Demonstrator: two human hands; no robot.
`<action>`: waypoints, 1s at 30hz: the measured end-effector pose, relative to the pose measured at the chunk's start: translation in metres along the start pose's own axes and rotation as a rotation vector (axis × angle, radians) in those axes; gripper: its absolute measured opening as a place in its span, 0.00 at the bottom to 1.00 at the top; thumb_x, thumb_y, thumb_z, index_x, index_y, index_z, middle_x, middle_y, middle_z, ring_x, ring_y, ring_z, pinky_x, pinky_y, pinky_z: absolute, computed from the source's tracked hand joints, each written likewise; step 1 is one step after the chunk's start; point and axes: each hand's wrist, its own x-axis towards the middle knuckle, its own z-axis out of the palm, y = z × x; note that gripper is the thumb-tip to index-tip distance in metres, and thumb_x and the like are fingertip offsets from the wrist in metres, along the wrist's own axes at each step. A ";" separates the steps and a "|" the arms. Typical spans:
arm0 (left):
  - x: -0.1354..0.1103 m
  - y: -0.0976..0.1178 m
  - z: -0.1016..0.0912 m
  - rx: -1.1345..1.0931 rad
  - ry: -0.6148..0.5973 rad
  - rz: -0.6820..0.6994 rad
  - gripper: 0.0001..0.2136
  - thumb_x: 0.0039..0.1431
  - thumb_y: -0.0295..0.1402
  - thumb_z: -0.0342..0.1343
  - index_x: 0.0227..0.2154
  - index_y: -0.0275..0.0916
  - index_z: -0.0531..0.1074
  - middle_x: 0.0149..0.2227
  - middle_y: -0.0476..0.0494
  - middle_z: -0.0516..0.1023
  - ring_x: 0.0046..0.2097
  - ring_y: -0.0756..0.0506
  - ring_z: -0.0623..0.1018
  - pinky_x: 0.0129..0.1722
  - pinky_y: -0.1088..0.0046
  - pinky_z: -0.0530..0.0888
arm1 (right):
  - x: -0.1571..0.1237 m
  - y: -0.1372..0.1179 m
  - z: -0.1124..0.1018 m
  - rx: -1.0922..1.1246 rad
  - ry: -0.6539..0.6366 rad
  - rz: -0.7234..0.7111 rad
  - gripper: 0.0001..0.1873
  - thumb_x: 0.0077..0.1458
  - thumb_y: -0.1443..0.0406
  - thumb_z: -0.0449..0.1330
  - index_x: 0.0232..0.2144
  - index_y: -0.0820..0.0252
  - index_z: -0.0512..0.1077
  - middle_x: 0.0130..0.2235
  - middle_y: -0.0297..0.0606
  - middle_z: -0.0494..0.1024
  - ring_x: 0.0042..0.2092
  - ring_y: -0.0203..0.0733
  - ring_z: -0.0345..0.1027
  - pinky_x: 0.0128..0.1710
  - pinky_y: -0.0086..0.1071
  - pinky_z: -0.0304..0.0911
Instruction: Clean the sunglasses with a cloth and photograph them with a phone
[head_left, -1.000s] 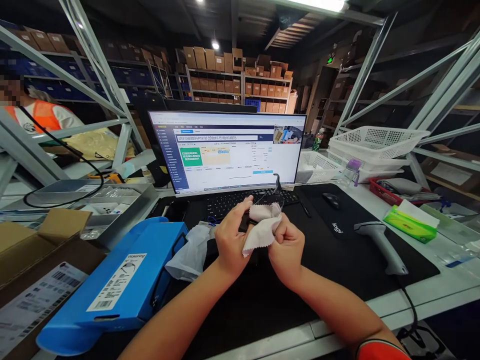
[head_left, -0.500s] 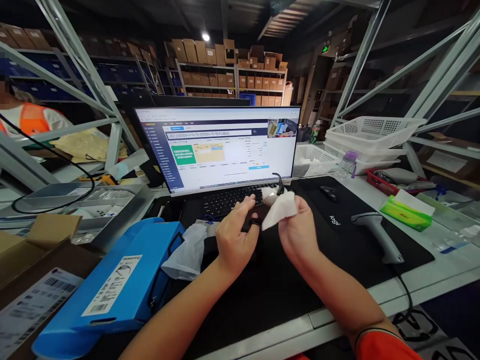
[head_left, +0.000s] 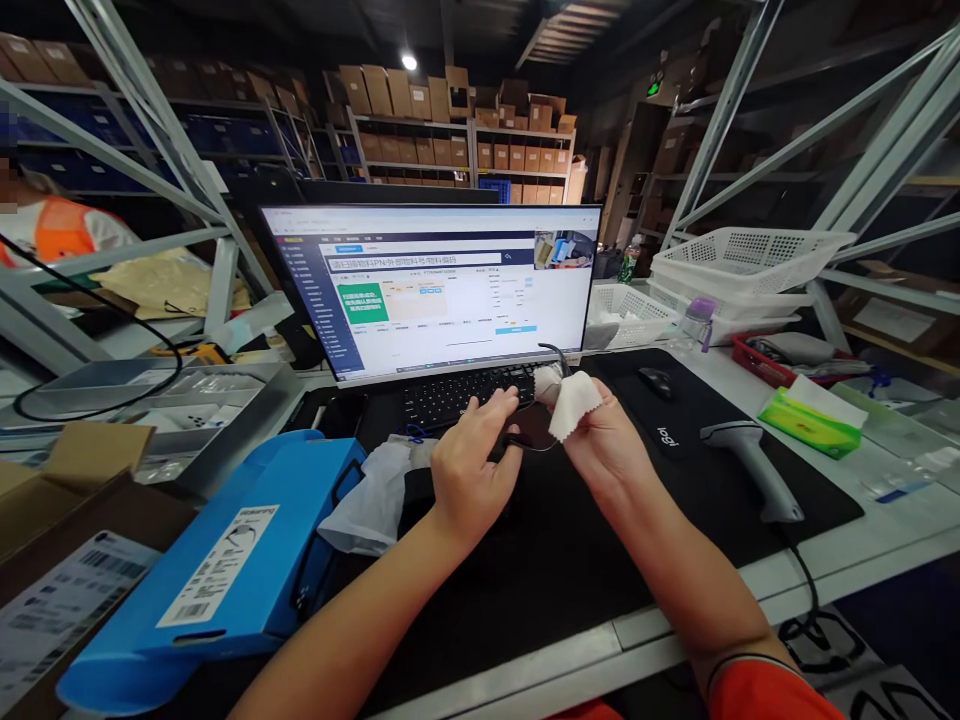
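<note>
A pair of sunglasses (head_left: 534, 428) with a dark brownish lens is held over the desk in front of the keyboard. My left hand (head_left: 474, 455) grips one side of it between thumb and fingers. On the other side, my right hand (head_left: 609, 442) pinches a white cloth (head_left: 576, 404) with a zigzag edge, folded over the far lens and part of the frame. A dark curved temple arm sticks up above the cloth. The fingertips of my right hand are partly hidden behind the cloth.
Left of my hands lie a translucent bag (head_left: 369, 505), a blue box (head_left: 225, 560) and an open cardboard box (head_left: 82, 570). A monitor (head_left: 435, 290) and keyboard (head_left: 442, 398) stand ahead. A barcode scanner (head_left: 757, 470), mouse (head_left: 656, 381) and tissue pack (head_left: 810, 420) are to the right.
The cloth has shifted slightly right and spread differently, so more of the dark near lens shows between my hands. My left hand keeps its hold on the sunglasses.
</note>
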 end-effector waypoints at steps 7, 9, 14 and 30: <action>0.001 -0.006 -0.008 0.030 0.046 -0.081 0.18 0.62 0.26 0.55 0.55 0.40 0.73 0.53 0.39 0.81 0.55 0.41 0.80 0.59 0.58 0.75 | -0.043 0.040 0.018 -0.161 0.083 -0.232 0.24 0.41 0.68 0.67 0.16 0.56 0.52 0.20 0.25 0.57 0.24 0.31 0.48 0.23 0.26 0.50; 0.002 -0.007 -0.010 0.021 0.040 -0.105 0.18 0.62 0.27 0.54 0.55 0.40 0.73 0.54 0.40 0.81 0.55 0.41 0.80 0.59 0.58 0.75 | -0.051 0.043 0.021 -0.250 0.048 -0.280 0.23 0.41 0.69 0.65 0.15 0.57 0.51 0.20 0.26 0.57 0.24 0.31 0.47 0.23 0.26 0.48; 0.005 -0.001 -0.010 -0.022 0.005 -0.165 0.18 0.61 0.26 0.56 0.53 0.40 0.75 0.52 0.42 0.82 0.52 0.42 0.82 0.59 0.60 0.76 | -0.027 0.022 0.011 -0.070 0.011 -0.071 0.28 0.38 0.64 0.72 0.17 0.56 0.52 0.19 0.25 0.58 0.23 0.31 0.49 0.23 0.26 0.50; 0.050 0.008 -0.065 -0.319 -0.430 -0.242 0.14 0.55 0.26 0.61 0.43 0.44 0.82 0.46 0.45 0.85 0.48 0.41 0.84 0.51 0.65 0.81 | 0.039 -0.106 -0.096 -1.242 -0.121 -0.217 0.15 0.42 0.68 0.62 0.19 0.56 0.57 0.19 0.27 0.58 0.21 0.32 0.47 0.21 0.30 0.41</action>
